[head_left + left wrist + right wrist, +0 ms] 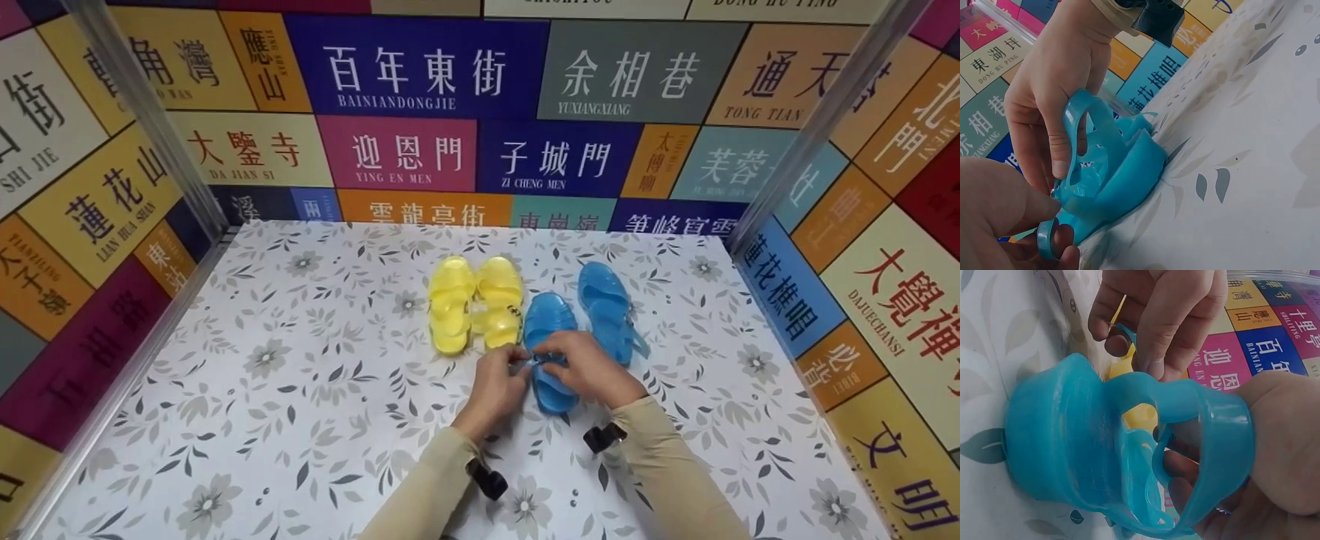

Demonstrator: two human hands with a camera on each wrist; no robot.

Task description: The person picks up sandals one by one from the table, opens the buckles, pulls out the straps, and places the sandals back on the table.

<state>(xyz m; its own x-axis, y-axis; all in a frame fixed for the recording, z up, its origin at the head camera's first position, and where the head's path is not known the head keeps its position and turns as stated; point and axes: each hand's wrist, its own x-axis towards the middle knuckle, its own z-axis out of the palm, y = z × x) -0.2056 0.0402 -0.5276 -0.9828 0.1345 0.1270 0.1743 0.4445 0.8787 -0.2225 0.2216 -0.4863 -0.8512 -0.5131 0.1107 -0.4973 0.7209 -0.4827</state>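
A blue jelly sandal (550, 313) lies on the patterned surface, toe pointing away, with both hands at its ankle strap. My left hand (496, 384) pinches the loose end of the strap (1045, 239) between thumb and fingers, on the sandal's left side. From the right, my right hand (592, 366) grips the strap near the buckle, its thumb and fingers around it; the buckle is mostly hidden by the fingers. The heel and looped strap (1224, 433) fill the right wrist view. To the right lies the other blue sandal (606, 304), its strap sticking outward.
A pair of yellow jelly sandals (451, 334) lies side by side just left of the blue ones. White sheeting (300, 420) with grey flowers and leaves covers the surface. Colourful panels (420, 75) with Chinese lettering stand at the back and both sides.
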